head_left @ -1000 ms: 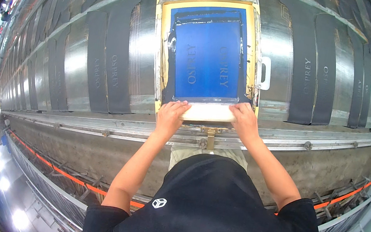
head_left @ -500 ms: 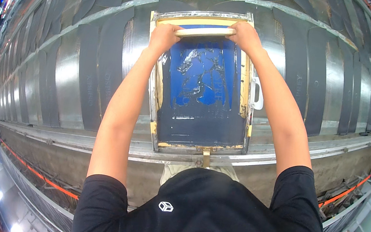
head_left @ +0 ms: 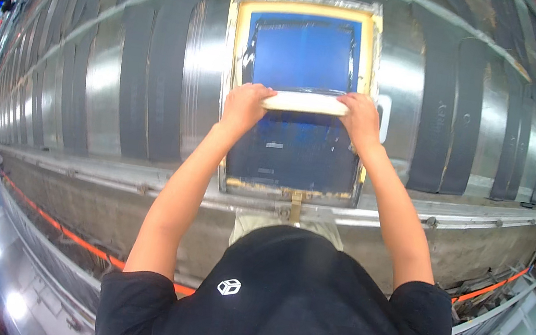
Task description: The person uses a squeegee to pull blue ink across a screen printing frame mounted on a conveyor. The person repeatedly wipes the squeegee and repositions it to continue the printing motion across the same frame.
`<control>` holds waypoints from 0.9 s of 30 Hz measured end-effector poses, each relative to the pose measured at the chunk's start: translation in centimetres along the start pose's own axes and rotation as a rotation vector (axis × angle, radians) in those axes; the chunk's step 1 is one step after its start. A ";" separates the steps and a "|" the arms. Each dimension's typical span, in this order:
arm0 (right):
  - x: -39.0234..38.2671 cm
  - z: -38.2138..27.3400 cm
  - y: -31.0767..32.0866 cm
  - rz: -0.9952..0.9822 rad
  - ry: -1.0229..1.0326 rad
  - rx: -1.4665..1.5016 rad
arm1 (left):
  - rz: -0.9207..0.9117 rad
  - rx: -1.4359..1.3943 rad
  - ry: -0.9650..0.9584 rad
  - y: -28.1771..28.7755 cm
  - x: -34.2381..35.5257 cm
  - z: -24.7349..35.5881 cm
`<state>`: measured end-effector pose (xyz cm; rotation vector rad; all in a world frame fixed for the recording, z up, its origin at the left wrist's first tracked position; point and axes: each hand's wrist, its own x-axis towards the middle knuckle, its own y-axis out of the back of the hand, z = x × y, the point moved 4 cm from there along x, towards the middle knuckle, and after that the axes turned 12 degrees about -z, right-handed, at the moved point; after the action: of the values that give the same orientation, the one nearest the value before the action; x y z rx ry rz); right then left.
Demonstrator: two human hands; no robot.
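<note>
A: Blue mesh, wet with ink, stretched in a rectangular yellow-edged printing screen frame (head_left: 296, 95); it lies flat on a long silvery metal table (head_left: 115, 75), and a pale cream squeegee bar (head_left: 305, 102) sits crosswise about halfway down the mesh.

B: Both hands on that bar; the left hand (head_left: 246, 103) has its fingers curled shut around the left end, the right hand (head_left: 359, 115) is wrapped tight on the right end; arms out nearly straight.

A: Edges now; the bar spans almost the full width of the mesh, its ends just inside the yellow side rails; little room sideways.

B: Open mesh lies above the bar up to the far rail, and a darker stretch below it down to the near rail.

A: Long black fabric strips (head_left: 453, 112) lie on the table either side of the frame; the nearest ones sit close beside it, apart from the hands.
</note>
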<state>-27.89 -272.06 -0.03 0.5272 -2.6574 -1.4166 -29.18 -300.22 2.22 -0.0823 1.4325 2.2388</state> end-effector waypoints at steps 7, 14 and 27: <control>-13.2 -5.0 -2.5 -0.028 0.011 0.062 | 0.117 0.063 -0.099 -6.7 -13.8 2.6; -5.3 -4.6 1.8 0.043 0.085 -0.181 | 0.282 0.156 -0.148 -1.7 -6.9 2.1; 18.8 4.3 6.3 -0.006 -0.090 -0.370 | 0.063 0.285 0.028 8.5 17.9 -3.2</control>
<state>-48.13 -271.79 1.02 0.4410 -2.3662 -1.9151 -49.22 -299.47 2.59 0.0261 1.7759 2.0639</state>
